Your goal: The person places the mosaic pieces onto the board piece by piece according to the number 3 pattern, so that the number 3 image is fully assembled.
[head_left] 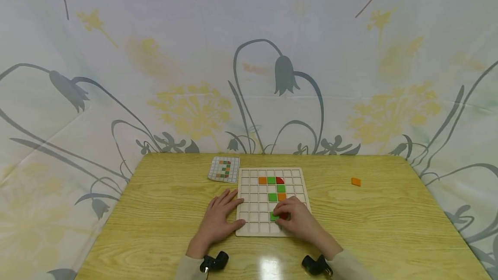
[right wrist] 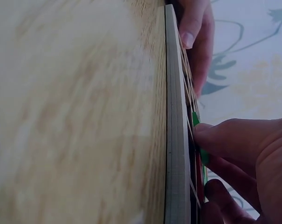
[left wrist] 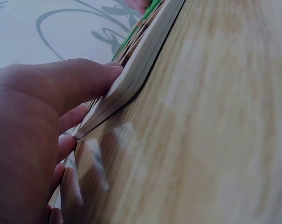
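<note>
A wooden grid board lies on the table, holding green, orange and red tiles in several cells. My right hand is over its lower right part. Between thumb and fingers it pinches a green square tile, whose edge also shows at the thumb tip in the right wrist view. Under the fingers is a red tile, partly hidden. My left hand lies spread at the board's left side, thumb and index finger touching its edge. In the left wrist view the thumb rests on the rim.
A pattern card with a printed grid of coloured cells lies beyond my left hand, beside the board's far left corner. A loose orange tile is on the table to the right. A flower-printed cloth hangs behind the table.
</note>
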